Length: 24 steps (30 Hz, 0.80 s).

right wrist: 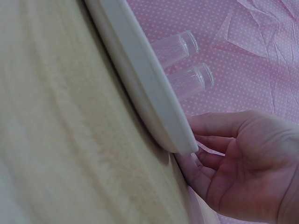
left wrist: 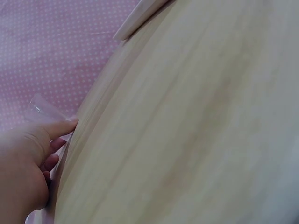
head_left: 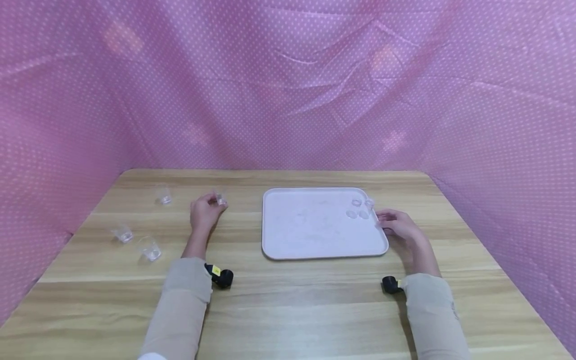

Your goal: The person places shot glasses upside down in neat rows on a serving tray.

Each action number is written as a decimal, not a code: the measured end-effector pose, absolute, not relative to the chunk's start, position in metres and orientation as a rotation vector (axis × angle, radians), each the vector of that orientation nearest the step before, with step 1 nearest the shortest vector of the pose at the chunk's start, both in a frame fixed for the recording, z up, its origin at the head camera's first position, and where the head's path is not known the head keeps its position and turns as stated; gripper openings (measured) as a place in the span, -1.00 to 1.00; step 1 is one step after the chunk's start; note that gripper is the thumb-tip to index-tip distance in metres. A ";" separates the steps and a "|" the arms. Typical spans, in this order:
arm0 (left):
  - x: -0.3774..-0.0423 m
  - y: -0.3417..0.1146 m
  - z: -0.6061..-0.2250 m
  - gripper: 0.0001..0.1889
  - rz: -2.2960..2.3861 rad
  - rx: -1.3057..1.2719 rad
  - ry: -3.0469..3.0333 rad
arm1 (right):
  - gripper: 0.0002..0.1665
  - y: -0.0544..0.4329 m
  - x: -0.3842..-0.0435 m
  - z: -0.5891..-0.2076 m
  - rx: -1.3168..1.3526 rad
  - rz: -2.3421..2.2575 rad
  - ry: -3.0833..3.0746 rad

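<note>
Toward the back left of the table, my left hand (head_left: 205,214) pinches a small clear plastic cup (head_left: 220,198) between thumb and fingers. The left wrist view shows only part of this cup (left wrist: 42,109), behind the hand. At the right side of a white rectangular tray (head_left: 310,225), my right hand (head_left: 399,224) grips the rim, fingers on both sides of the edge. Two clear cups (right wrist: 191,80) stand on the tray near that hand and appear to be bottom up.
Several other clear cups stand on the left of the wooden table: one at the back (head_left: 164,196), one at the far left (head_left: 123,234) and one nearer (head_left: 150,250). A pink dotted cloth (head_left: 288,100) hangs behind the table and along both sides.
</note>
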<state>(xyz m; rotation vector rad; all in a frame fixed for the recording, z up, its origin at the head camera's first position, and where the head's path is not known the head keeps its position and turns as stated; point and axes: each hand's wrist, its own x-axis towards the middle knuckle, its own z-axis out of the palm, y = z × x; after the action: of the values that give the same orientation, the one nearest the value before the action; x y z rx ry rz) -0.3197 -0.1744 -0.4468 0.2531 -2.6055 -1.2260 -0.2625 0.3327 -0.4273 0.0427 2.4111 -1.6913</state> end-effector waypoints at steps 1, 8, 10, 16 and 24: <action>-0.320 -0.174 -0.447 -0.58 -1.217 0.253 -2.609 | -0.46 0.333 -0.263 -0.427 0.044 -1.692 2.412; -0.319 -0.174 -0.445 -0.60 -1.218 0.272 -2.614 | -0.45 0.330 -0.262 -0.427 0.023 -1.705 2.404; -0.318 -0.174 -0.444 -0.61 -1.222 0.274 -2.621 | -0.45 0.330 -0.263 -0.427 0.027 -1.711 2.396; -0.316 -0.173 -0.438 -0.63 -1.244 0.217 -2.648 | -0.45 0.330 -0.263 -0.428 0.057 -1.682 2.414; -0.313 -0.162 -0.427 -0.64 -1.462 0.131 -2.610 | -0.48 0.332 -0.263 -0.427 0.062 -1.683 2.413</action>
<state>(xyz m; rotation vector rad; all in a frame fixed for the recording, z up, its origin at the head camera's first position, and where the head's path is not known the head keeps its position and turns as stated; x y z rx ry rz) -0.3129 -0.1621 -0.4268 0.1313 -2.6104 -1.4618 -0.2627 0.3315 -0.4269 0.0624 2.4128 -1.6832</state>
